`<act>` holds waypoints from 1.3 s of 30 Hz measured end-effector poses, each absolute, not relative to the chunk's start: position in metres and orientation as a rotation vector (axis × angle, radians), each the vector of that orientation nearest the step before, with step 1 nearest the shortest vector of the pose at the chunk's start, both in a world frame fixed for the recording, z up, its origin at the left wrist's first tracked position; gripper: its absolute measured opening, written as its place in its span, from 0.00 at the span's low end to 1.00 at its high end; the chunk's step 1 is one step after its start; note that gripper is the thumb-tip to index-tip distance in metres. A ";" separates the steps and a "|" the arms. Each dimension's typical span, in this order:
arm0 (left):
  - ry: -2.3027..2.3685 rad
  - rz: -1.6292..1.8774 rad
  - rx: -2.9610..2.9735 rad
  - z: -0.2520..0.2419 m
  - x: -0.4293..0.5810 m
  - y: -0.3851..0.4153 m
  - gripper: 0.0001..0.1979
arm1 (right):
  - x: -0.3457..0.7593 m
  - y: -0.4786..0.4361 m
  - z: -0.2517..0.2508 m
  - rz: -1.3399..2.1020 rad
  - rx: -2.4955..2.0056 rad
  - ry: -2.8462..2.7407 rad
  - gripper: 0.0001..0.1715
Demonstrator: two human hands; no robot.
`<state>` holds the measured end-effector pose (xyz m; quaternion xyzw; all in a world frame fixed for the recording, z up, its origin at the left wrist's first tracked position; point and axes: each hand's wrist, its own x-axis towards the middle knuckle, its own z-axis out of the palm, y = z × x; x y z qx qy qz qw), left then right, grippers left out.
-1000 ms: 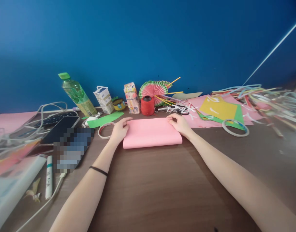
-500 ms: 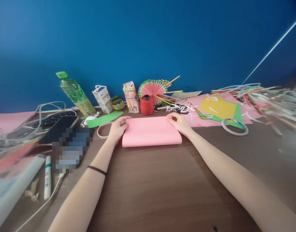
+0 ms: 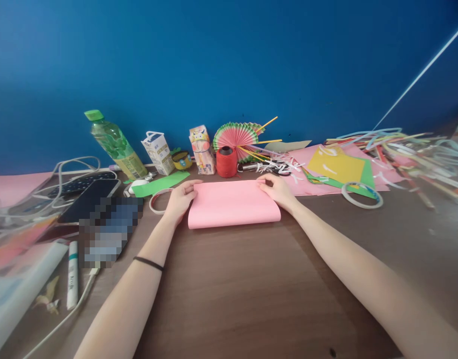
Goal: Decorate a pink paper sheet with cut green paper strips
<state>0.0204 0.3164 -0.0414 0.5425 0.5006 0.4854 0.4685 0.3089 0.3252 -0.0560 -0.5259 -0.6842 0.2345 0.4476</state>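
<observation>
A sheet of pink paper (image 3: 233, 205) lies on the brown table (image 3: 229, 289), bent over so that its near side forms a rounded, uncreased curve. My left hand (image 3: 181, 199) grips its far left corner, fingers closed on the edge. At the far right corner my right hand (image 3: 277, 192) pinches the paper between thumb and fingers. A roll of tape (image 3: 154, 203) lies just left of my left hand, partly hidden by it. Behind the paper stand a red spool of thread (image 3: 226, 163) and a pink and green folded paper fan (image 3: 234, 135).
Along the blue wall stand a green bottle (image 3: 118, 147), a milk carton (image 3: 158, 153) and a decorated carton (image 3: 202, 150). Yellow paper (image 3: 336, 167), another tape roll (image 3: 361, 195) and pipe cleaners (image 3: 393, 144) lie right. A marker (image 3: 72, 276) and phones with cables lie left.
Both hands keep their hold on the far corners of the pink paper. The curved near edge has flattened very slightly towards me; otherwise the view has only shifted a little.
</observation>
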 end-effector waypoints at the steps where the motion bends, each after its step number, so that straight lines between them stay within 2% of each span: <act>1: 1.233 1.183 1.336 -0.041 0.020 0.316 0.23 | 0.309 0.325 -0.056 0.581 -1.304 -1.695 0.11; 25: 1.286 1.222 1.425 -0.051 0.016 0.325 0.25 | 0.309 0.328 -0.059 0.575 -1.369 -1.663 0.10; 39: 1.332 1.194 1.517 -0.050 0.017 0.325 0.21 | 0.308 0.327 -0.058 0.575 -1.397 -1.697 0.09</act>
